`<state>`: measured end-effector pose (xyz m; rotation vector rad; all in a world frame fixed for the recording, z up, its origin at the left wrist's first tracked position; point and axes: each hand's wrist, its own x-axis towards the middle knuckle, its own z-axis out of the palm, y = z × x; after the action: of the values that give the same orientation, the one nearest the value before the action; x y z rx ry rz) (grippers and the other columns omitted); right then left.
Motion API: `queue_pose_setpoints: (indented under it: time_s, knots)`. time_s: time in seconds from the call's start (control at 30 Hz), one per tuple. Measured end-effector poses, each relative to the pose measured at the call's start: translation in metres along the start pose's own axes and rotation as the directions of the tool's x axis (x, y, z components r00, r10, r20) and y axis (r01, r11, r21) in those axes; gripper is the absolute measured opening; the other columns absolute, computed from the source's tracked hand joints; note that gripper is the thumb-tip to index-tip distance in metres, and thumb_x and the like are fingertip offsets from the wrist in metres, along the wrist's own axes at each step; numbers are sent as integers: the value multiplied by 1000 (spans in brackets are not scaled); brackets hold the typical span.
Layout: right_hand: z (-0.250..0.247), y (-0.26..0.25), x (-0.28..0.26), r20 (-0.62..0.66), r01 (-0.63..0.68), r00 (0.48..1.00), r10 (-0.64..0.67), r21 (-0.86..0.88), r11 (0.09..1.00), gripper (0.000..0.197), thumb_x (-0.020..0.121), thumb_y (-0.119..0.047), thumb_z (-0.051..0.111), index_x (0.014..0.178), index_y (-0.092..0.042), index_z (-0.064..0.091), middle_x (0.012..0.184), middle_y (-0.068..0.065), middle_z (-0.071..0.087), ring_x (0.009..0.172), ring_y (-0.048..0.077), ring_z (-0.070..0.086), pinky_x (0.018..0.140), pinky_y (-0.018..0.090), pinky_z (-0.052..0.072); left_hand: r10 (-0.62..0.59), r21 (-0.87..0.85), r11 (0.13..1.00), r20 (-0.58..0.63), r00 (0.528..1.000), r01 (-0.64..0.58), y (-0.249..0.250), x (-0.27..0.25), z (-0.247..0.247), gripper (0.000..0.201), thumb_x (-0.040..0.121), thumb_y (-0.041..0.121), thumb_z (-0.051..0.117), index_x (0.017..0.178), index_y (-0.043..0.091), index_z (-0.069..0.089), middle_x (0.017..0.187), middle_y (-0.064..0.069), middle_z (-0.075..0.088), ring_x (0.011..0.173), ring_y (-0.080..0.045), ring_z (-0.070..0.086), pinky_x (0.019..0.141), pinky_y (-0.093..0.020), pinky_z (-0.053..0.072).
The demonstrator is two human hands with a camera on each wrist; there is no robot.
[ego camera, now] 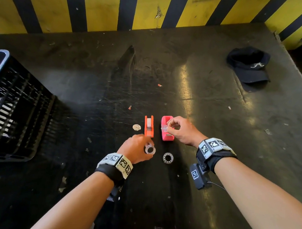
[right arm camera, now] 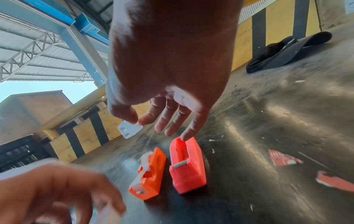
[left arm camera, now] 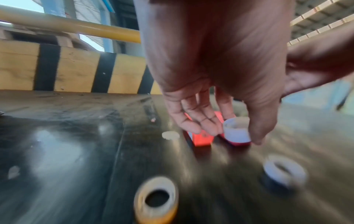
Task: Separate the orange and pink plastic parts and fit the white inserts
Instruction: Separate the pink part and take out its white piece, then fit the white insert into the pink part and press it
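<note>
The orange part (ego camera: pixel 149 126) and the pink part (ego camera: pixel 165 129) stand side by side, apart, on the dark table (ego camera: pixel 214 173). A white piece (right arm camera: pixel 145 162) sits inside the orange part (right arm camera: pixel 151 177); the slot of the pink part (right arm camera: pixel 188 166) shows nothing in it. My right hand (right arm camera: pixel 138 121) hovers over the pink part and pinches a small clear-white insert (right arm camera: pixel 130 128) between thumb and forefinger. My left hand (left arm camera: pixel 235 137) grips a white ring (left arm camera: pixel 237 130), just in front of the orange part (left arm camera: pixel 203 138). A second ring (ego camera: pixel 168 157) lies on the table near me.
A black slatted crate (ego camera: pixel 11 107) stands at the left. A black cap (ego camera: pixel 249 66) lies far right. A pale round disc (ego camera: pixel 136 127) lies left of the orange part. Red scraps (right arm camera: pixel 283 157) are scattered. A yellow-and-black striped wall (ego camera: pixel 100 7) bounds the back.
</note>
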<state>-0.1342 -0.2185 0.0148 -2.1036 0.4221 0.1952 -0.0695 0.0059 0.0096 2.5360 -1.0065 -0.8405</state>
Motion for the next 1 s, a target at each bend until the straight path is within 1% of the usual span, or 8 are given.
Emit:
queue_pose_setpoints:
  time_s: [0.1,0.27,0.47,0.57,0.67,0.77,0.87,1.0]
  knots:
    - [6,4,-8,0,-18,1000,18,-13,1000,11,89,-26,74,91,-15,72,112,3,67,100,17,65,88,29,49,-80,131,989,79,994,69,-3,-5,26,39,82,38,80,118,30,67,118,2,65,108,-20,66,90,-38,57]
    - [8,10,-18,7,-49,999,49,22,999,17,89,-29,75,93,-13,73,110,2,68,99,17,66,87,29,50,-90,259,964,70,993,69,2,-2,41,55,83,49,76,131,29,58,130,-1,59,124,-24,57,100,-44,50]
    - [-4,18,-26,-15,-81,997,82,37,996,19,89,-26,75,95,-8,74,110,4,70,101,19,67,84,25,49,187,212,950,199,962,-228,37,23,34,52,94,23,66,142,30,49,139,-6,54,127,-27,55,104,-45,49]
    - [-14,27,-29,-12,-112,994,113,34,993,20,89,-30,76,94,-11,74,111,2,70,101,18,67,77,19,48,251,260,906,304,919,-333,45,37,37,63,96,13,63,150,38,44,150,-6,48,133,-28,52,108,-46,47]
    - [-21,35,-31,-9,-134,991,134,44,990,22,89,-31,76,96,-10,75,112,3,70,102,19,67,78,19,48,266,274,887,353,897,-371,42,47,40,57,96,12,63,147,37,50,147,-5,50,132,-27,53,106,-44,49]
    - [-24,39,-31,-3,-152,988,153,50,987,24,89,-31,75,99,-10,75,112,3,70,104,19,67,80,23,49,272,142,939,256,928,-314,34,46,38,49,94,22,71,141,27,57,141,-3,56,126,-22,58,106,-40,51]
    - [-23,39,-30,6,-154,988,154,47,987,25,90,-31,74,101,-8,74,111,4,70,103,19,67,75,17,47,176,-146,974,7,984,-173,20,41,28,45,84,24,82,126,24,66,123,5,67,108,-12,68,97,-33,59]
    - [-13,29,-21,12,-131,991,130,61,990,19,90,-28,74,96,-10,75,107,3,73,101,20,68,75,18,48,18,-561,823,-130,991,-88,11,33,-1,42,82,16,85,121,20,68,109,2,75,88,-9,77,81,-23,63]
